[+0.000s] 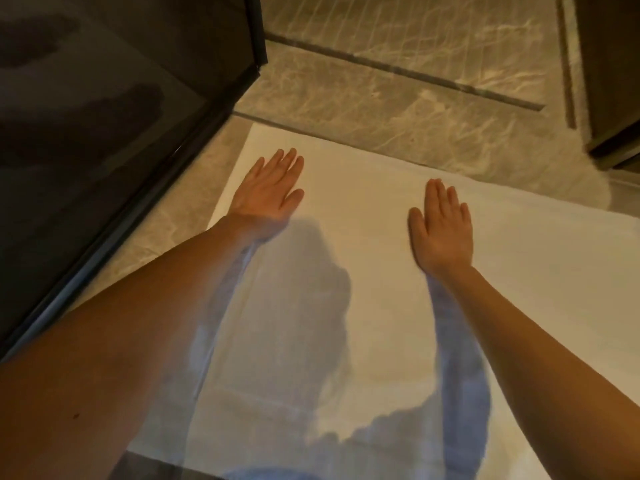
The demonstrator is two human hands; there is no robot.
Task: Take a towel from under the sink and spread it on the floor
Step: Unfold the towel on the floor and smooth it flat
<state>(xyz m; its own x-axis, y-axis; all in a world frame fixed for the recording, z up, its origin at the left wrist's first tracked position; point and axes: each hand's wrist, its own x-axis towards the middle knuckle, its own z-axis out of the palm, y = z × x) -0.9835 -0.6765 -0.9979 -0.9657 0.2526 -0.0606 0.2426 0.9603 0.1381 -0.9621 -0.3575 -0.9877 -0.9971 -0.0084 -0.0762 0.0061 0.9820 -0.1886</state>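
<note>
A white towel (pixel 363 209) lies flat and unfolded on the marble floor (pixel 398 109), covering most of the lower frame. My left hand (pixel 268 192) rests palm down near the towel's far left corner, fingers together and stretched out. My right hand (pixel 441 228) lies palm down on the towel further right, also flat. Neither hand holds anything. Shadows of my head and arms fall across the towel's near half.
A dark glass panel with a black frame (pixel 194 140) runs diagonally along the left. A dark linear floor drain (pixel 408 69) crosses the tiles beyond the towel. A dark cabinet corner (pixel 613 98) stands at the upper right.
</note>
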